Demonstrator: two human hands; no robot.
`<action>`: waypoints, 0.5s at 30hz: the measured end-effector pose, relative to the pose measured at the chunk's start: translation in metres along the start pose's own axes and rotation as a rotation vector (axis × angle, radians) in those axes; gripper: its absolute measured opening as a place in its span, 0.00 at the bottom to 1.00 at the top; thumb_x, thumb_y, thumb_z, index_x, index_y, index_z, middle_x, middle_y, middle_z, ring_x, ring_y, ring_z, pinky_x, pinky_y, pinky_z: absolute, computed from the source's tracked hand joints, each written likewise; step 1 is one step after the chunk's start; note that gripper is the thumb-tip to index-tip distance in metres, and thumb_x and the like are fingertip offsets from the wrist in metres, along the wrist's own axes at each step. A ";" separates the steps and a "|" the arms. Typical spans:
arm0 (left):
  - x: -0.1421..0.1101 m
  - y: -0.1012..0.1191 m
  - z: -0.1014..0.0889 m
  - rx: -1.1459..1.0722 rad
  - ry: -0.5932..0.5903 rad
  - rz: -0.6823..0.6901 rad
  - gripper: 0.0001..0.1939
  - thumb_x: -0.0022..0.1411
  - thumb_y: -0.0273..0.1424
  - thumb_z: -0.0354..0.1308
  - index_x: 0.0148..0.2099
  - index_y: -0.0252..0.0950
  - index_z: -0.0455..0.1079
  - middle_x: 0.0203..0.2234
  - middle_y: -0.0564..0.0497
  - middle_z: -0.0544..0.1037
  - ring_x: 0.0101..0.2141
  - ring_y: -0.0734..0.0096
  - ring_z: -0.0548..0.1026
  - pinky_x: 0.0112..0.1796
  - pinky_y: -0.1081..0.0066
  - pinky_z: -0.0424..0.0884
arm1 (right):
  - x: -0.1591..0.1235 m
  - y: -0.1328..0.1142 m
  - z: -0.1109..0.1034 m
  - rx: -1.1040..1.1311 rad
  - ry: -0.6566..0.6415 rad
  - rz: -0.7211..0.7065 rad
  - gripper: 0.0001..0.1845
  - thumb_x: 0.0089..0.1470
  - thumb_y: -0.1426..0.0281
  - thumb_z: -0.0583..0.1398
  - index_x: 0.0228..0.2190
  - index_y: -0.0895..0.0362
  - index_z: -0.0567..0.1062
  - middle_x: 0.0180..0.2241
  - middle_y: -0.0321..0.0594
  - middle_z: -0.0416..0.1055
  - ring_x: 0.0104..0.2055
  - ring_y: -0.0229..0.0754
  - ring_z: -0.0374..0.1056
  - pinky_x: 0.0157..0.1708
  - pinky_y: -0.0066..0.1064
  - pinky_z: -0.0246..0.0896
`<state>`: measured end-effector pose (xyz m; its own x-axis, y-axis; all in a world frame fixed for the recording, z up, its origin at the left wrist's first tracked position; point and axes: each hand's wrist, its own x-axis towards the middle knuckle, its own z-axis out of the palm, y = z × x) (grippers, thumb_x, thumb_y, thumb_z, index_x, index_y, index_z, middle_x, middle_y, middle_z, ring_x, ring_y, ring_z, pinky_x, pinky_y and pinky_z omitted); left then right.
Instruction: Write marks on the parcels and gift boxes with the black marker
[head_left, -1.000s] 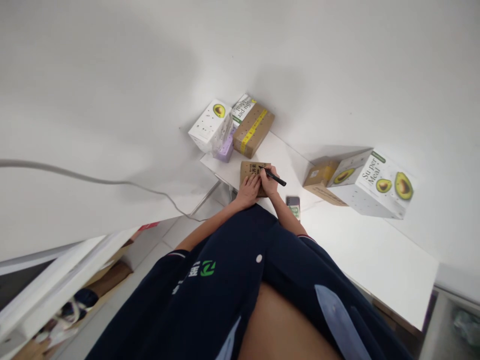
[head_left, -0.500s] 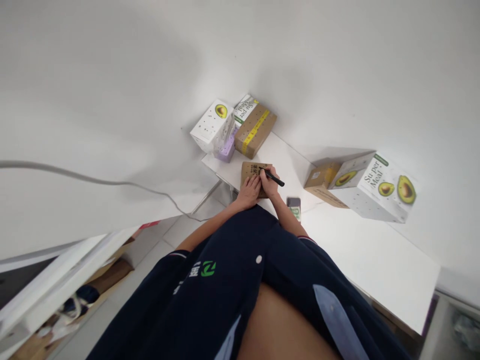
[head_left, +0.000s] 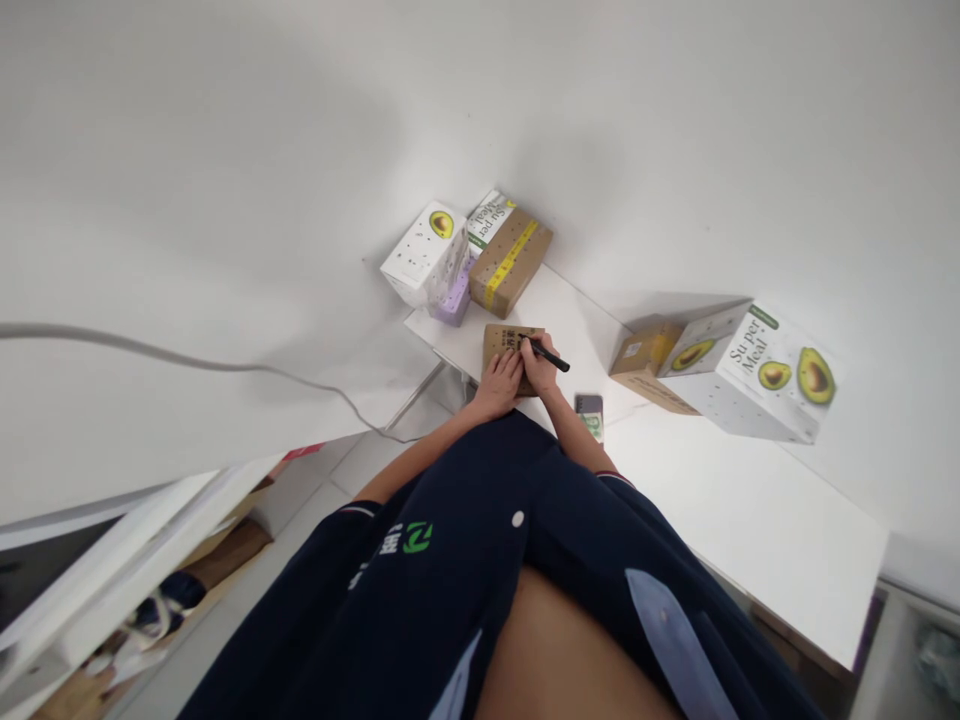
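A small brown cardboard box lies on the white table near its left end. My left hand rests flat on the box's near side, fingers together and stretched out. My right hand is closed around a black pen, whose tip touches the dark writing on the box top. My arms reach out over my dark blue shirt.
Behind the box stand a white avocado carton, a purple item and a brown box with yellow tape. A phone lies right of my hand. Farther right sit a large avocado carton and a brown box. A grey cable runs at left.
Hardly anything differs; the pen shifts very slightly over the box top while my left hand stays put. The view drifts a little.
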<state>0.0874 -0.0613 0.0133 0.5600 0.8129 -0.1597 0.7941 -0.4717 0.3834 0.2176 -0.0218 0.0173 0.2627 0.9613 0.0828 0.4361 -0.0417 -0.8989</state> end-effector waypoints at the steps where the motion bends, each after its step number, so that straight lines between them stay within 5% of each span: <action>1: 0.000 0.000 0.000 0.002 0.000 -0.001 0.44 0.62 0.34 0.62 0.74 0.22 0.52 0.72 0.30 0.55 0.73 0.46 0.51 0.71 0.46 0.48 | 0.000 0.001 0.000 0.010 0.000 -0.003 0.11 0.56 0.58 0.56 0.31 0.52 0.68 0.30 0.35 0.69 0.35 0.42 0.67 0.44 0.37 0.67; 6: -0.001 0.000 -0.002 0.014 0.018 0.006 0.43 0.63 0.35 0.61 0.75 0.24 0.52 0.72 0.32 0.55 0.73 0.47 0.51 0.71 0.47 0.48 | 0.002 0.006 0.001 0.141 0.066 0.019 0.10 0.56 0.58 0.57 0.31 0.51 0.65 0.30 0.32 0.66 0.34 0.40 0.66 0.43 0.34 0.66; 12: -0.001 0.000 -0.004 0.023 0.021 0.016 0.42 0.63 0.36 0.62 0.73 0.24 0.54 0.72 0.31 0.57 0.73 0.46 0.52 0.70 0.46 0.50 | 0.005 0.010 -0.004 0.386 0.185 0.233 0.11 0.59 0.58 0.55 0.36 0.50 0.61 0.25 0.27 0.63 0.23 0.35 0.61 0.25 0.27 0.60; 15: -0.001 0.000 -0.003 0.028 0.025 0.008 0.42 0.62 0.35 0.63 0.74 0.26 0.54 0.72 0.32 0.57 0.73 0.46 0.51 0.70 0.46 0.50 | 0.008 0.024 -0.017 0.317 0.262 0.260 0.11 0.62 0.59 0.53 0.42 0.51 0.64 0.30 0.30 0.66 0.23 0.34 0.63 0.24 0.25 0.60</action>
<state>0.0864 -0.0611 0.0166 0.5603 0.8173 -0.1344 0.7963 -0.4868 0.3592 0.2447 -0.0194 0.0035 0.5539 0.8274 -0.0932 0.0543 -0.1476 -0.9876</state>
